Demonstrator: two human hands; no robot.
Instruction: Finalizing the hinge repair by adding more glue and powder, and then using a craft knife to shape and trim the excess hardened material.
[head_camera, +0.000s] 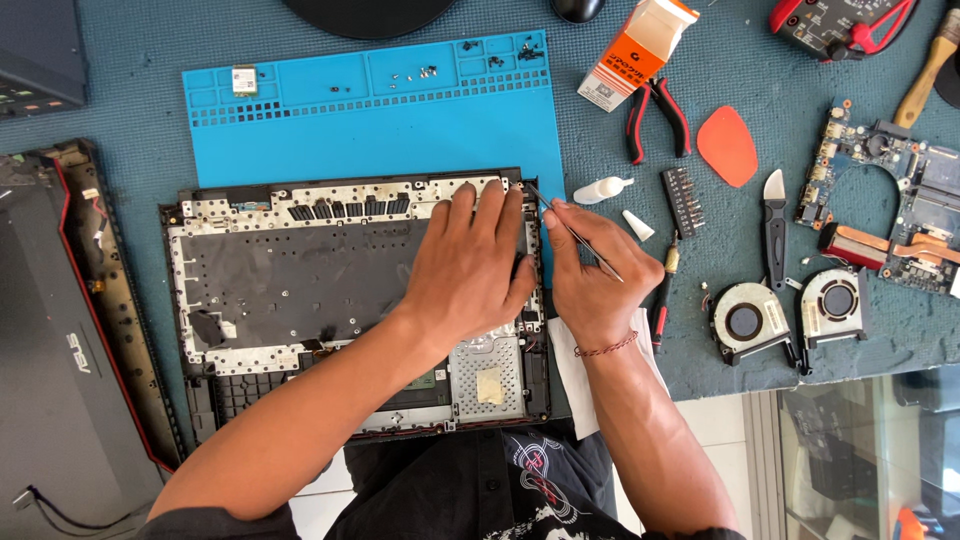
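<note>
Dark printed clothing of the person fills the near edge, just below the opened laptop base (300, 290), which lies upside down on the worktop (120, 100) with its near edge hanging over the lap. Left hand (470, 275) presses flat on the right part of the base, fingers spread and together on nothing, tips reaching the far right corner. Right hand (595, 275) sits just right of the base, its grip pinched shut on slim metal tweezers (575, 235) whose point touches that far right corner; what the tip holds, if anything, is too small to tell. Beyond lies a blue repair mat (370, 120) with screws in its trays. Right of the hands lie a white glue bottle (603, 189), red-handled pliers (655, 115), an orange pick (727, 145) and two cooling fans (790, 315).
</note>
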